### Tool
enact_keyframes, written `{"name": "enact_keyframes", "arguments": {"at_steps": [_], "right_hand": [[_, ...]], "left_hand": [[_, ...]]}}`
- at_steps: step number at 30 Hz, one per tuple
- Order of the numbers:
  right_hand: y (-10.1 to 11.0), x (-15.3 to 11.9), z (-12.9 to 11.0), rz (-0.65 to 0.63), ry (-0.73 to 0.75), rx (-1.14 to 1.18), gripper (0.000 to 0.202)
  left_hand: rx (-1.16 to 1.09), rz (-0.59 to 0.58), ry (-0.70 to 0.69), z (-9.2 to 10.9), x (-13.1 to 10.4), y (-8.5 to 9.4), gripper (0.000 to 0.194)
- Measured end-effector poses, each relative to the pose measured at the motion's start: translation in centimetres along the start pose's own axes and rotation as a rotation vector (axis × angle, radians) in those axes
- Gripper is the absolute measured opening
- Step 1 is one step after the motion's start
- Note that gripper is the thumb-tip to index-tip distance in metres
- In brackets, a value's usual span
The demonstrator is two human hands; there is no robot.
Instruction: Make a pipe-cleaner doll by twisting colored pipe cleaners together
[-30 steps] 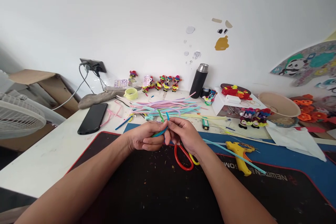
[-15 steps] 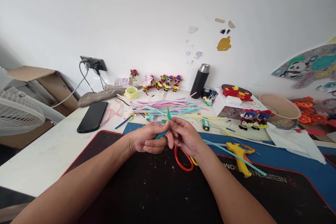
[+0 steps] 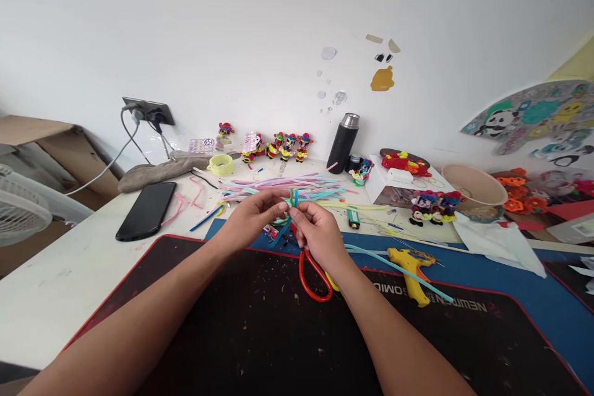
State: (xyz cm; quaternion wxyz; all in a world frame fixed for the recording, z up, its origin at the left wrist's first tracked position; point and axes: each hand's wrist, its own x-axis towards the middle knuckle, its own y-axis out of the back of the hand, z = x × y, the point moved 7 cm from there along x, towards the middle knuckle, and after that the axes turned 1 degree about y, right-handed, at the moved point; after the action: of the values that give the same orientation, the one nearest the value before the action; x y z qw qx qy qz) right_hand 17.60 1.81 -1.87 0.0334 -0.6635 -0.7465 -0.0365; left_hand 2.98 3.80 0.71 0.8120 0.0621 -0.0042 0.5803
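While both hands meet mid-table, the left hand (image 3: 250, 218) and right hand (image 3: 316, 232) fingers pinch an upright pipe cleaner (image 3: 292, 199) between them.

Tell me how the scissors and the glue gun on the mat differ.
The scissors have red handle loops; the glue gun is yellow with an orange trigger. The scissors lie partly hidden under the right hand; the glue gun lies in full view, apart from both hands. A blue pipe cleaner crosses the glue gun, not the scissors. Both rest untouched on the desk mat.
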Motion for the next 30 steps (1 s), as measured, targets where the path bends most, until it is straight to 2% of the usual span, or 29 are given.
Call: {"name": "enact_keyframes", "arguments": {"at_steps": [1,3,10,15,19,23,26,30], "right_hand": [[-0.2,-0.1,0.0,-0.013,0.008,-0.034,0.028],[-0.5,-0.3,-0.1,-0.034,0.013,-0.088,0.026],[-1.1,-0.5,0.0,-0.103,-0.016,-0.067,0.025],[-1.9,-0.7,0.4,-0.189,-0.115,0.088,0.029],[-2.3,-1.0,0.5,-0.248,-0.188,0.216,0.032],[-2.5,-1.2,0.6,-0.290,-0.230,0.245,0.034],[-2.5,-1.2,0.7,-0.292,-0.228,0.243,0.034],[-2.5,-1.1,0.4,-0.274,-0.189,0.190,0.035]], "left_hand": [[0.017,0.050,-0.020,0.2,0.0,0.4,0.047],[0.021,0.064,-0.006,0.0,0.1,0.6,0.047],[-0.270,-0.089,0.103,-1.2,0.2,-0.3,0.039],[-0.323,-0.110,0.176,-1.3,0.0,-0.5,0.039],[-0.271,-0.097,0.133,-0.9,0.0,-0.2,0.033],[-0.187,-0.098,0.049,-0.2,0.0,-0.1,0.030],[-0.151,-0.064,-0.010,0.0,0.0,0.0,0.027],[-0.180,-0.047,-0.021,-0.3,-0.1,-0.1,0.024]]}}
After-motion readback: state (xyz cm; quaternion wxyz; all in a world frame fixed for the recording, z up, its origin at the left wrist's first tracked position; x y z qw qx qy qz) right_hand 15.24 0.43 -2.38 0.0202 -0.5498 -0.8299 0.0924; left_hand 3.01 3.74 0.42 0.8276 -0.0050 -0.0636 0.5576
